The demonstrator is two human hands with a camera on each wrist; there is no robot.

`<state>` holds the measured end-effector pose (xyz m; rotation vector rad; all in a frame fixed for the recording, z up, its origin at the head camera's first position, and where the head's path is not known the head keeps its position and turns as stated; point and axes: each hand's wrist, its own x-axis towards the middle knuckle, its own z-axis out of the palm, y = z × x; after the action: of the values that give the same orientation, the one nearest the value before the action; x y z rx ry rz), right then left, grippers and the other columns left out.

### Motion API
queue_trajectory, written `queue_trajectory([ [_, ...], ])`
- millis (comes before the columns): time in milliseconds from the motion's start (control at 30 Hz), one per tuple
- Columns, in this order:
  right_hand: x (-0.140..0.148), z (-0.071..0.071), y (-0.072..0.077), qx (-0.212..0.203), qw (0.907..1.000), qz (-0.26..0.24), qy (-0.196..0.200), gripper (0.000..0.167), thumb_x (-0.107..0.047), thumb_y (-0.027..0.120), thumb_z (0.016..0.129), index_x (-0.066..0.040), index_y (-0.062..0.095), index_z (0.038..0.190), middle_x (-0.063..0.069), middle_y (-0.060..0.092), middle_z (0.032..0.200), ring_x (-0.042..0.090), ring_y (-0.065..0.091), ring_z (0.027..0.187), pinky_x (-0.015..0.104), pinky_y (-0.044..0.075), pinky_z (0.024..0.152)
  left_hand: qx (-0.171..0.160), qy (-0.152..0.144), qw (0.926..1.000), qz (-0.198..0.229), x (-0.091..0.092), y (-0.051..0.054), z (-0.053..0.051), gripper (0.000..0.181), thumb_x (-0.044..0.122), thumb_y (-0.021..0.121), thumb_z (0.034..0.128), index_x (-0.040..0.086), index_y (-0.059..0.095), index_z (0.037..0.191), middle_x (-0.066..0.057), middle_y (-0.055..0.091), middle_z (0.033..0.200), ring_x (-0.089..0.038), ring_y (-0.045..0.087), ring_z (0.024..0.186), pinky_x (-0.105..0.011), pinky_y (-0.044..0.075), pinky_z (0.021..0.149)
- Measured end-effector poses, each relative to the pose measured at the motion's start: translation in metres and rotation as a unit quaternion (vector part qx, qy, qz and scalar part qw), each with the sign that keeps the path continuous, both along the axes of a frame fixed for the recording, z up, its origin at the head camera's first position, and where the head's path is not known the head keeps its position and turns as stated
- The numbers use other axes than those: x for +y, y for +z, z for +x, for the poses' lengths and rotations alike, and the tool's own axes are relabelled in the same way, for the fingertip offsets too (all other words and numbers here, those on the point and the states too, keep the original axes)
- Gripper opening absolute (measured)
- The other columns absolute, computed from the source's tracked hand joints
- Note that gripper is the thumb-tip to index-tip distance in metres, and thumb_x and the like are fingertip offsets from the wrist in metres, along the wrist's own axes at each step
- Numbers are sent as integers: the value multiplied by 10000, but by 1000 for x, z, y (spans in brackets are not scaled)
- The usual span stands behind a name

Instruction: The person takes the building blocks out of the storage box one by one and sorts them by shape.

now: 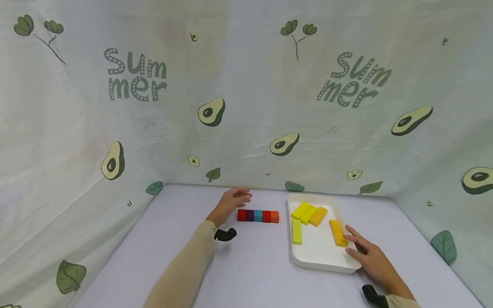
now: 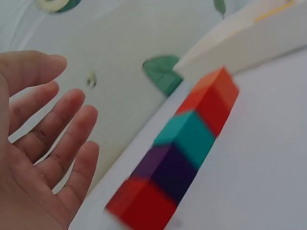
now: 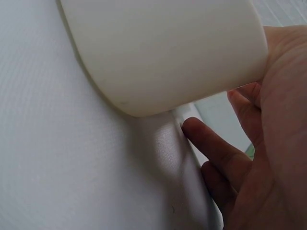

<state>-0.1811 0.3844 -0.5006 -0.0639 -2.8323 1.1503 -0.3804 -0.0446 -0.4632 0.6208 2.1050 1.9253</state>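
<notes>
A row of small cubes (image 1: 258,216), coloured red, purple, teal, red and orange from left to right, lies on the table. My left hand (image 1: 232,201) is just behind its left end, apart from it. In the left wrist view the fingers are loosely spread with nothing between them, beside the cubes (image 2: 172,148). At the right edge of a white tray (image 1: 323,259) is my right hand (image 1: 367,254), its fingertips over the rim near an orange-yellow block (image 1: 336,231). The right wrist view shows the tray's outer wall (image 3: 163,52) hiding the thumb and some fingertips.
Inside the tray, yellow blocks (image 1: 299,210) and an orange-yellow block (image 1: 318,216) lie toward the back left, with a lime block (image 1: 296,232) in front of them. A printed cloth (image 1: 246,85) hangs behind the white table (image 1: 254,273).
</notes>
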Motion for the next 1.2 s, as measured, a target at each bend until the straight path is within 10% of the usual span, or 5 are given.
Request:
queue_trajectory([
  [600, 10, 5, -4, -128, 9998, 33, -140, 676, -481, 658, 944, -3, 545, 1407, 169, 254, 1617, 504, 221, 1440, 668, 251, 1090, 483, -742, 9863, -1391, 125, 18, 25, 310, 194, 734, 930, 182, 683, 1236, 109, 689, 1023, -87, 635, 942, -270, 531, 880],
  [967, 3, 4, 0, 23, 10000, -39, -71, 642, -460, 670, 941, -18, 563, 1394, 142, 270, 1618, 475, 224, 1453, 647, 251, 1093, 1031, -1444, 9548, -2387, 147, 13, 32, 414, 192, 772, 892, 114, 672, 1286, 51, 696, 1115, -37, 602, 937, -217, 496, 885],
  [1200, 1, -1, -1, 109, 9999, -39, -15, 612, -446, 676, 941, -33, 581, 1383, 131, 291, 1612, 466, 239, 1453, 644, 260, 1089, 1845, -1796, 9010, -3492, 157, 17, 31, 373, 209, 780, 888, 155, 699, 1248, 98, 678, 1063, -25, 570, 913, -185, 478, 850],
])
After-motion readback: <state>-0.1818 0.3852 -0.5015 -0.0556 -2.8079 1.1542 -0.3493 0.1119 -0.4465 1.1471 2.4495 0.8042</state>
